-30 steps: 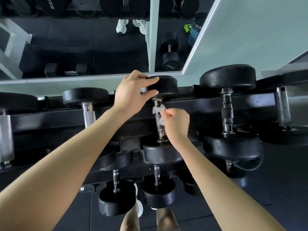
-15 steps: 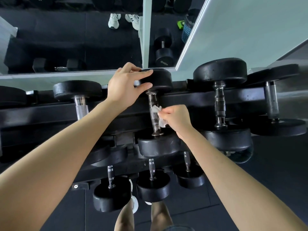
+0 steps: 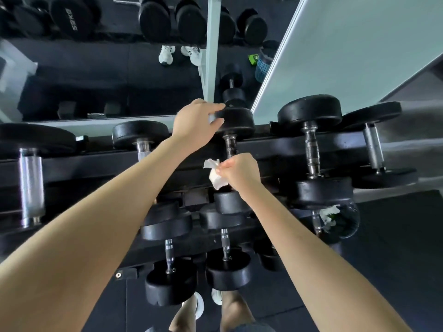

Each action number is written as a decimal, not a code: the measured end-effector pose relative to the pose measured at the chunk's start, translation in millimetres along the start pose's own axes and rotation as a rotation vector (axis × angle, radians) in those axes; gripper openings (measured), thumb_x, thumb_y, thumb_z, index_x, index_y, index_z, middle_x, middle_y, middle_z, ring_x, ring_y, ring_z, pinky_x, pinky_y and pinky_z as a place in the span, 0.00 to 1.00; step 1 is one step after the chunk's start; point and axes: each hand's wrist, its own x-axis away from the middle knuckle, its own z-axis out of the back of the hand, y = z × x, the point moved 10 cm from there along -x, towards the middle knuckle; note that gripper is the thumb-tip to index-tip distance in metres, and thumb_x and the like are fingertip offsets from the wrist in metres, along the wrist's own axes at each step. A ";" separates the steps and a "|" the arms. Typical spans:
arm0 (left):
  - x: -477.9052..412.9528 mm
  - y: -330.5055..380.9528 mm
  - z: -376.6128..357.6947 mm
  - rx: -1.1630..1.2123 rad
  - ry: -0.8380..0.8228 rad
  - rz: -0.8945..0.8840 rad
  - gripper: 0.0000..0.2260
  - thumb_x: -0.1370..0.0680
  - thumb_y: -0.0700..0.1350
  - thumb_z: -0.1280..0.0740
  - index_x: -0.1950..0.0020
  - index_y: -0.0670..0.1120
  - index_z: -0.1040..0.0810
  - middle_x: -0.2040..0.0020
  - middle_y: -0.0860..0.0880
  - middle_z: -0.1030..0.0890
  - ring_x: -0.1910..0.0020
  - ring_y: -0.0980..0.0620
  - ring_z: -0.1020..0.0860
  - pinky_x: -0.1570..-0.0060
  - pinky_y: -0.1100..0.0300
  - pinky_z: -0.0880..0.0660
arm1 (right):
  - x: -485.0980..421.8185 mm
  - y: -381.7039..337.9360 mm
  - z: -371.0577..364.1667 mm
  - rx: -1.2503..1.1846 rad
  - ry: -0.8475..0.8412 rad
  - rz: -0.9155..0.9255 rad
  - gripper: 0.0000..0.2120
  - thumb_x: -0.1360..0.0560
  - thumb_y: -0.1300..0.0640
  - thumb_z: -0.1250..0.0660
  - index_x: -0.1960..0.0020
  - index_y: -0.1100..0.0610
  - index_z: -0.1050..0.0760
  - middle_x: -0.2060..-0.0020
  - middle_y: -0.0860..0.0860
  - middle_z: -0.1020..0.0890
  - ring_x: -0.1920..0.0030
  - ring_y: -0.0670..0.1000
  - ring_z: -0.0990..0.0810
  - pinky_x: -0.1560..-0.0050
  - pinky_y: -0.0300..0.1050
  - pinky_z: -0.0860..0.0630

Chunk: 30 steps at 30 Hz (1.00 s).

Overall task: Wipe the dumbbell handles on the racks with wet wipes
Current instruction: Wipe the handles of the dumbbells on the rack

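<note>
a: where is the wet wipe (image 3: 215, 179)?
b: it is in the right hand (image 3: 241, 172). the fingers (image 3: 226, 165) are bunched tight and pinch it. the wipe sticks out on that hand's left side.
a: and the dumbbell handle (image 3: 230, 146)?
b: it lies on the upper row of the rack (image 3: 96, 161). the shiny bar runs straight away from the person, from the near round end (image 3: 230, 202) to the far round end (image 3: 239, 121).
a: which hand is closer to it?
b: the right hand. it sits at the near part of the bar. the bare bit of the bar lies just past the fingers, toward the far end. so i think the next rub has to go along the bar, away from the person.
a: what does the left hand (image 3: 195, 124) do?
b: its fingers curl on the far round end and hold it, maybe so it does not roll.
a: what can you not see?
b: the near half of the bar is hidden behind the right hand and the wipe. i cannot tell if the wipe goes all the way round the bar or only touches one side. the next handle (image 3: 312, 153) on the right is well apart from both hands
</note>
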 end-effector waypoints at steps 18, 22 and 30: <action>115.9 -143.3 102.9 0.046 0.298 0.352 0.12 0.22 0.46 0.34 0.40 0.47 0.20 0.45 0.48 0.20 0.49 0.48 0.23 0.49 0.59 0.29 | 20.4 -47.3 -86.0 -0.411 -0.129 0.153 0.04 0.28 0.63 0.30 0.61 0.57 0.18 0.67 0.50 0.17 0.64 0.46 0.19 0.59 0.36 0.24; 104.1 -162.8 98.4 0.098 0.266 0.376 0.15 0.22 0.49 0.34 0.36 0.48 0.23 0.42 0.48 0.22 0.46 0.50 0.25 0.49 0.62 0.32 | -2.2 -87.1 -124.4 -0.100 0.021 0.325 0.07 0.26 0.57 0.33 0.53 0.57 0.16 0.59 0.50 0.17 0.57 0.47 0.21 0.58 0.30 0.29; 65.8 -186.2 93.2 0.196 0.083 0.284 0.17 0.24 0.53 0.33 0.36 0.53 0.23 0.38 0.54 0.22 0.45 0.54 0.24 0.55 0.65 0.32 | 19.7 -87.5 -152.9 0.105 0.037 0.414 0.10 0.24 0.65 0.36 0.60 0.58 0.17 0.64 0.47 0.27 0.66 0.43 0.29 0.63 0.30 0.33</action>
